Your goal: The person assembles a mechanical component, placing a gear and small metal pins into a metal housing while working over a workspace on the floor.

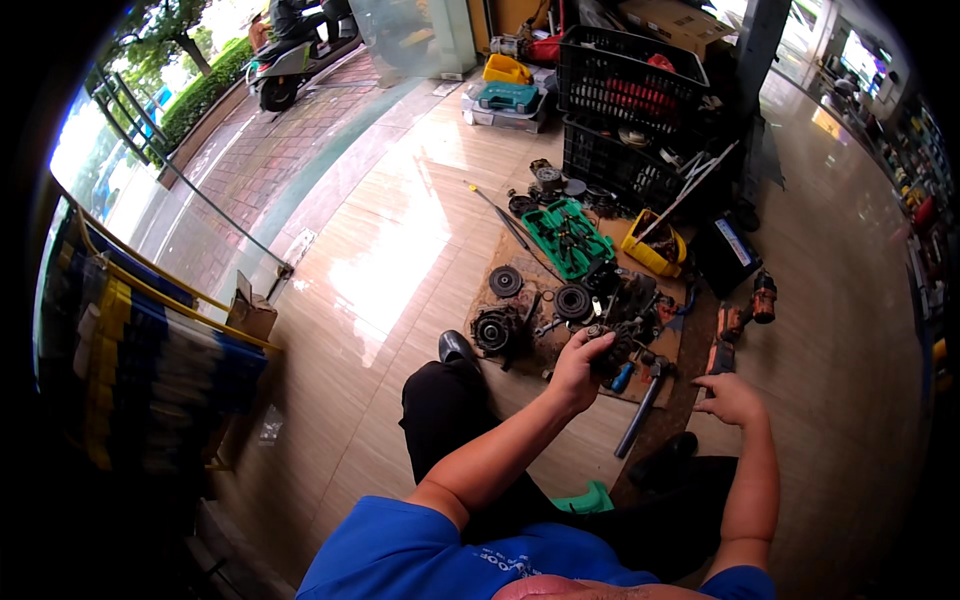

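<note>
My left hand [574, 376] is closed on a dark, greasy machine part [618, 350], held above the cardboard with the thumb over its near side. Much of the part blends into the dark pieces behind it, so its exact kind is unclear. To the right, my right hand [736, 399] holds nothing that I can see, its fingers apart and pointing left. Just beyond it lies an orange and black power tool [724, 345]. Between the hands, a long metal bar with a socket-like head [645, 410] rests near a blue-handled tool [623, 377].
Oily cardboard [505, 283] carries a pulley wheel [506, 281], a round housing [495, 330] and an open green tool case [568, 238]. Behind stand a yellow container [655, 246], a black battery-like box [727, 250] and stacked black crates [632, 90]. A green stool [586, 499] is below me.
</note>
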The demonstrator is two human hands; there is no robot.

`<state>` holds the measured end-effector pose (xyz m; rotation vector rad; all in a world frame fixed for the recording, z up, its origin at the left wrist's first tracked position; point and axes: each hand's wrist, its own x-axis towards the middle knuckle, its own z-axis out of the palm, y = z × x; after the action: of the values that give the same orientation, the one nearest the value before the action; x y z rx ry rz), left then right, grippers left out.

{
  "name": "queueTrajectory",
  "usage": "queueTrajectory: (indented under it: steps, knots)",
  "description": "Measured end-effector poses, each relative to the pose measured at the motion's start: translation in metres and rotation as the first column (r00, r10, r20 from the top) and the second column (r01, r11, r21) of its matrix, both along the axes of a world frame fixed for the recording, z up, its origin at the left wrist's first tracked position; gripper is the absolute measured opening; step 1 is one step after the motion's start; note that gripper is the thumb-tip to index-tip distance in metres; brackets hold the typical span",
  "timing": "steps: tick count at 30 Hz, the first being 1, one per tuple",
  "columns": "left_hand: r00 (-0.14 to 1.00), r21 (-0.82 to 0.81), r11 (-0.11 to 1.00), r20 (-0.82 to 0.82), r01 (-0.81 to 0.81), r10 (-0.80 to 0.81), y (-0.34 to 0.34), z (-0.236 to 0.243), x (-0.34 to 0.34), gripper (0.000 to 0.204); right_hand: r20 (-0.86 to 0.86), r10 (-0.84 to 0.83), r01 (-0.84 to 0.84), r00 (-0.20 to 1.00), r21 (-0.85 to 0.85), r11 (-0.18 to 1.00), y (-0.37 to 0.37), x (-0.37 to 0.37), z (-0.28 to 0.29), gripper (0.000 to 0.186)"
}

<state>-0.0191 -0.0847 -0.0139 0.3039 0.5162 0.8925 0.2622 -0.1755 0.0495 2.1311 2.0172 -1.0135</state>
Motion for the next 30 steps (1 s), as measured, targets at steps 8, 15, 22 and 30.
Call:
queueTrajectory:
  steps: [8, 15, 22, 30]
  knots:
    - [0.971, 0.046, 0.981, -0.160, 0.188, -0.178, -0.016, 0.004, 0.013, 0.024, -0.370, 0.025, -0.006, 0.929, 0.053, 0.999, 0.006, -0.025, -0.017, 0.044]
    - [0.925, 0.167, 0.943, -0.302, 0.288, -0.230, -0.024, -0.002, 0.019, 0.031, -0.572, -0.051, 0.057, 0.819, -0.007, 0.998, 0.011, -0.043, -0.014, 0.021]
    - [0.881, 0.237, 0.897, -0.393, 0.374, -0.264, -0.024, -0.005, 0.020, 0.029, -0.629, -0.093, 0.132, 0.772, 0.015, 0.991, 0.010, -0.039, -0.017, 0.012]
    - [0.782, 0.271, 0.827, -0.554, 0.493, -0.285, -0.023, 0.009, 0.017, 0.032, -0.673, -0.199, 0.221, 0.712, -0.054, 0.974, 0.009, -0.043, 0.010, 0.013]
